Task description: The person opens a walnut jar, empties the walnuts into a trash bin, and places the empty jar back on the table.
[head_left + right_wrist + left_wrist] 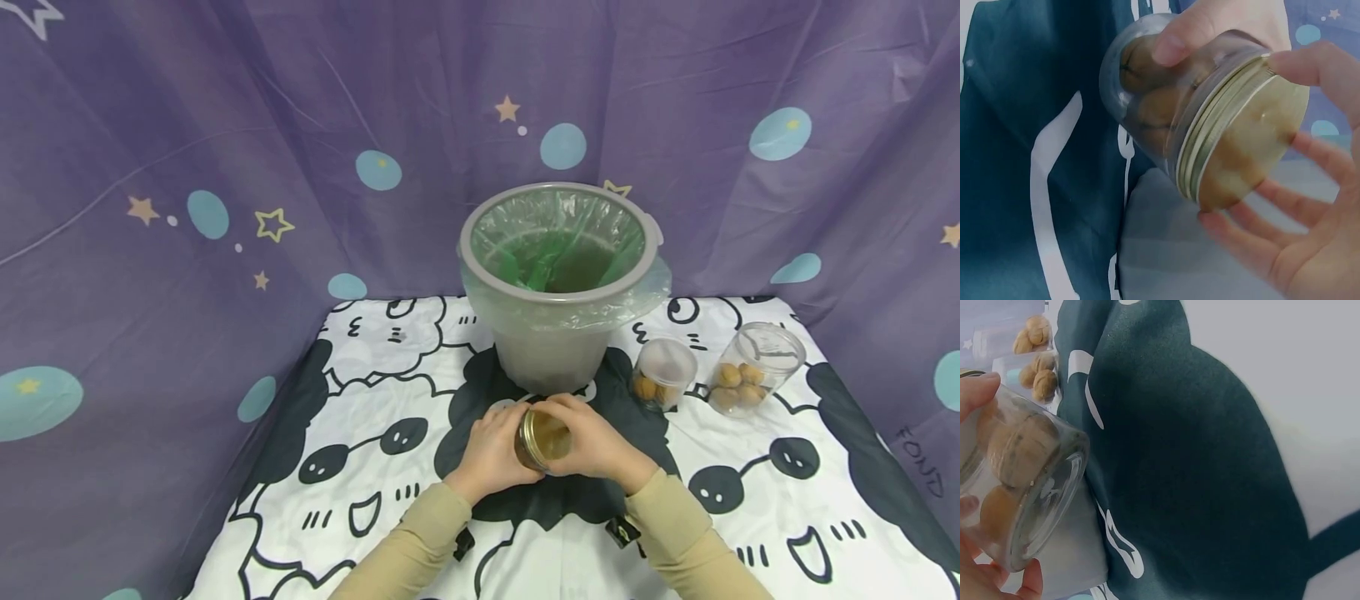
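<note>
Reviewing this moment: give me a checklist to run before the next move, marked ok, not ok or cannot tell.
1. Left hand grips the jar: ok.
2. Right hand has thumb and fingers on the gold lid: ok.
3. Lid loosened: cannot tell.
4. Jar upright: not ok, tilted.
5. Green liner inside the bin: ok.
6. Smaller container and larger container apart from both hands: ok.

Your head view is softly, evenly lit; beyond the jar (1030, 469), the bin liner (551, 268) catches small white glints and the curtain (450, 100) looks duller. In your left-wrist view, the cloth (1260, 350) to the jar's right is pale and washed out, while curved glints mark the jar's base (1054, 503). Your right-wrist view is dimmer: the jar's lid (1257, 144) mirrors smeared tones, and the right hand (1316, 240) beside it looks slightly soft.
</note>
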Tool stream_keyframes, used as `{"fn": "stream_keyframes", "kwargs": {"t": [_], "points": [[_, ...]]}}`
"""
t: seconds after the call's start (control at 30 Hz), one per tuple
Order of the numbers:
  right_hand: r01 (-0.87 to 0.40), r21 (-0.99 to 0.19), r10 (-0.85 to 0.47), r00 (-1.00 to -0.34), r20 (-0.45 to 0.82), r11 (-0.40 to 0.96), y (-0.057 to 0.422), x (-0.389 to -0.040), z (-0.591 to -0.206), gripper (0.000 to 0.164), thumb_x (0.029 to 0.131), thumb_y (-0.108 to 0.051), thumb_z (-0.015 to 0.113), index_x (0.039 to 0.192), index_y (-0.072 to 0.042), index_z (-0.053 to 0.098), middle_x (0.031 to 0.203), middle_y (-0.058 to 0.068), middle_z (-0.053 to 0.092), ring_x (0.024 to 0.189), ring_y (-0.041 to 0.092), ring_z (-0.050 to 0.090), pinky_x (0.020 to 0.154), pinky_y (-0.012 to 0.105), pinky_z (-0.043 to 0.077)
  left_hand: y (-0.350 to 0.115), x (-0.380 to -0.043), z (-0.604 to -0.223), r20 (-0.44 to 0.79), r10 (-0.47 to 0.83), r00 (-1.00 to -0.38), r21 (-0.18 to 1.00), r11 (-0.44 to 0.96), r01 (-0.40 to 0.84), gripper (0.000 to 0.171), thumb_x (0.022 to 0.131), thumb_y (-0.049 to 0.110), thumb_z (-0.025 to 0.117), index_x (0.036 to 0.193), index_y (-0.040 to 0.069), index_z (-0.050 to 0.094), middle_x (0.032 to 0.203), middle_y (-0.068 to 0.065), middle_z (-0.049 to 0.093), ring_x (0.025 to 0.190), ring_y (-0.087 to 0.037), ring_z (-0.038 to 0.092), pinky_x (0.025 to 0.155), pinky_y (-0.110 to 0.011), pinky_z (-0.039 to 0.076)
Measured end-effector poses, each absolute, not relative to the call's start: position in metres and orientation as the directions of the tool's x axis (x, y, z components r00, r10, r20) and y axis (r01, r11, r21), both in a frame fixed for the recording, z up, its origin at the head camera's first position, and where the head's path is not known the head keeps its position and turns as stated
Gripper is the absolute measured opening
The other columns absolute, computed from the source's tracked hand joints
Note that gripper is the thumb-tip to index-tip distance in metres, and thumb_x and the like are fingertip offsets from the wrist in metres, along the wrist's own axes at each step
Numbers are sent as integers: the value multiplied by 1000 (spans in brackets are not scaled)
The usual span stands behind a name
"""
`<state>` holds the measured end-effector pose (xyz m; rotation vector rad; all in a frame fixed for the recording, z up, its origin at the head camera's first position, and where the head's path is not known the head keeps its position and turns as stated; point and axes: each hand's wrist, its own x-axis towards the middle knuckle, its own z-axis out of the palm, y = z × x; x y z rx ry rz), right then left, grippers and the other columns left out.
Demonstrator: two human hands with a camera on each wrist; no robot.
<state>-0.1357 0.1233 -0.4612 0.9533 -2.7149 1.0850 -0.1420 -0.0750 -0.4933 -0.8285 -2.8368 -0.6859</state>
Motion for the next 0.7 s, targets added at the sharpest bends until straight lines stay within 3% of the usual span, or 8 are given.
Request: {"fn": "stream_keyframes", "kwargs": {"t": [0.13,0.27,0.5,0.7], "points": [[-634,-576,-590,-751,298,516,127,-137,-462,73,62,-12,86,129,-10,56,126,13,51,110,31,54,85,45,51,-75,-142,-495,229,485,-844,394,747,536,91,60,44,85,135,10,47,129,-7,57,109,-28,54,82,-47,47],[-620,-617,-613,-744,267,484,130,-137,-463,74,65,-11,85,132,-10,53,131,14,48,115,32,52,89,47,50,-76,-142,-497,215,491,-844,391,748,536,91,61,44,85,135,10,46,129,-7,57,107,-26,54,81,-46,47],[-408,-712,-475,-872,119,571,126,-137,-466,72,79,-38,75,138,-7,46,128,16,51,108,32,56,85,48,49,-76,-143,-498,214,476,-853,409,749,521,91,60,43,86,135,12,46,128,-6,57,110,-27,54,84,-47,47],[-260,-709,-358,-934,12,655,119,-137,-466,74,77,-50,73,136,-11,50,122,15,55,101,28,58,80,43,49,-75,-143,-497,232,482,-845,378,756,535,89,59,44,85,133,13,47,125,-4,59,108,-26,55,81,-45,48]]}}
